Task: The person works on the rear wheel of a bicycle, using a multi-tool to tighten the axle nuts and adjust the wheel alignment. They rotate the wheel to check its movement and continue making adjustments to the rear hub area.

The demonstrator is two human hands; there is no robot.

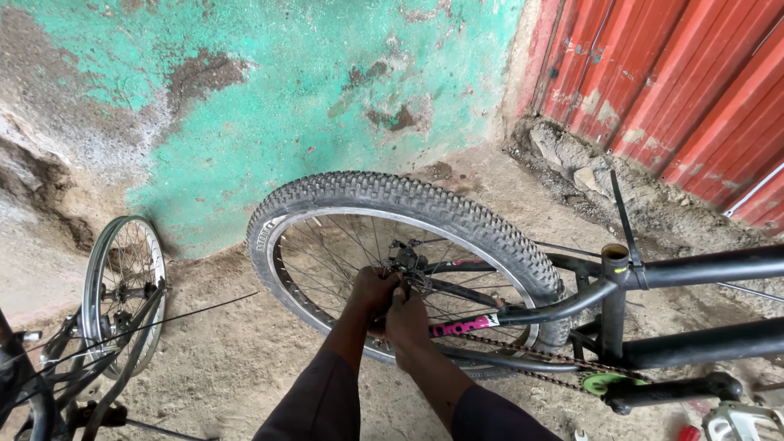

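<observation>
Your left hand [371,291] and right hand [406,318] are both closing their fingers around the hub [406,263] of the knobby black-tyred bicycle wheel [406,269], spokes crowding them. The black steel bicycle frame [694,269] is lying alongside; one bare silver spoked wheel [122,290] is leaning left, before the peeling green wall [310,98].

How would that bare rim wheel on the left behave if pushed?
The bare rim wheel stands upright with no tyre, so it would probably roll or tip easily. Thin spokes and metal rim suggest it is stiff and fairly light. Its hub seems caught among frame tubes, which may hold it.
</observation>
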